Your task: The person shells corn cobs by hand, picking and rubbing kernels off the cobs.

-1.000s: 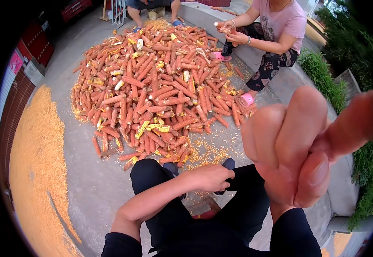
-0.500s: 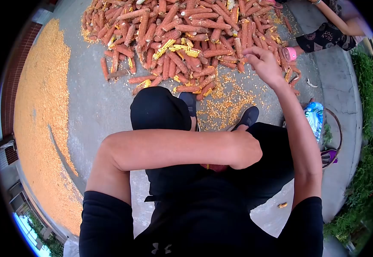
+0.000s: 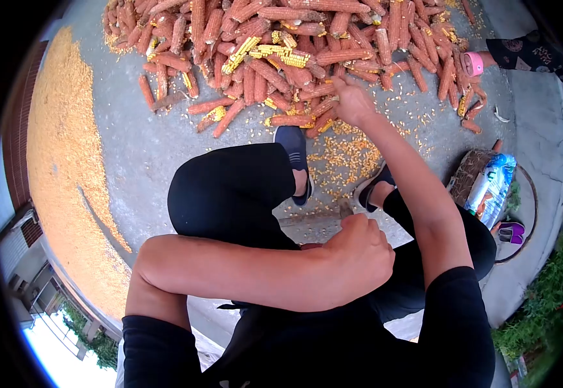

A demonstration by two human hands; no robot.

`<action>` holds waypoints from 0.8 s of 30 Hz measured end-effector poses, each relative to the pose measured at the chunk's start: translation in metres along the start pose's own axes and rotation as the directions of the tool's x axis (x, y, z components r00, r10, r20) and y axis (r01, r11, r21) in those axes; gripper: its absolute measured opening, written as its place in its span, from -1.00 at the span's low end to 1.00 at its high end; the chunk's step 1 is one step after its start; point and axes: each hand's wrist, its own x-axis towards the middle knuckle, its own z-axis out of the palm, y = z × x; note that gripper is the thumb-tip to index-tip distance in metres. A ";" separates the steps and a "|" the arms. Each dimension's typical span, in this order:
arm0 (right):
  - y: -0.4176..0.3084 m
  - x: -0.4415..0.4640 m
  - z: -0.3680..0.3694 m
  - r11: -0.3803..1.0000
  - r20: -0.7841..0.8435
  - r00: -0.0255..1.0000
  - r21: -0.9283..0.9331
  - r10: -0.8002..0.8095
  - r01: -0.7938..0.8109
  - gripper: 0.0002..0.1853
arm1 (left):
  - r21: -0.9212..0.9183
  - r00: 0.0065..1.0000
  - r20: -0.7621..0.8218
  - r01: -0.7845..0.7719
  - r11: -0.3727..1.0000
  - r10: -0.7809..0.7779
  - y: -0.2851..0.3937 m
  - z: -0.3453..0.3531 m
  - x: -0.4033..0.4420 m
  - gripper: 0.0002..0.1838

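My left forearm crosses in front of my body, and my left hand (image 3: 359,253) is closed in a fist above my lap. A blurred grey-brown tip (image 3: 345,207) shows just beyond its knuckles; I cannot make out what it belongs to. Stretched forward, my right hand (image 3: 355,103) is at the near edge of a large heap of corn cobs (image 3: 268,76). Its fingers are apart beside the end of a cob (image 3: 320,107), with no clear grip visible. Most cobs are bare and reddish; a few pieces (image 3: 281,54) still carry yellow kernels.
Loose kernels (image 3: 346,158) lie around my shoes. A wide strip of spread kernels (image 3: 68,149) runs along the left. At right are a basket (image 3: 472,174) with a blue-and-white bag (image 3: 496,184), purple shoes (image 3: 511,233) and another person's leg with a pink shoe (image 3: 472,63).
My right hand has moved left and down to the heap's near edge. My left fist has shifted slightly down, and my knees are further apart. The view has shifted; the other person's arm has left it.
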 end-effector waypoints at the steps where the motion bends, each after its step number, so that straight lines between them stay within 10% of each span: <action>1: 0.000 0.008 0.009 1.000 -0.005 1.000 -0.016 -0.023 0.022 -0.36 | -0.005 1.000 -0.001 0.013 1.000 -0.013 -0.003 0.001 0.002 -0.69; 10: -0.004 -0.016 0.033 0.958 0.239 0.947 0.138 0.216 -0.253 -0.48 | -0.038 0.986 -0.118 0.112 0.993 -0.116 -0.016 0.005 0.012 -0.66; 24: -0.001 -0.111 -0.232 0.849 -0.273 0.948 0.449 -0.167 0.279 -0.58 | -0.174 0.498 -0.736 0.515 0.839 -0.458 -0.090 -0.067 -0.007 -0.47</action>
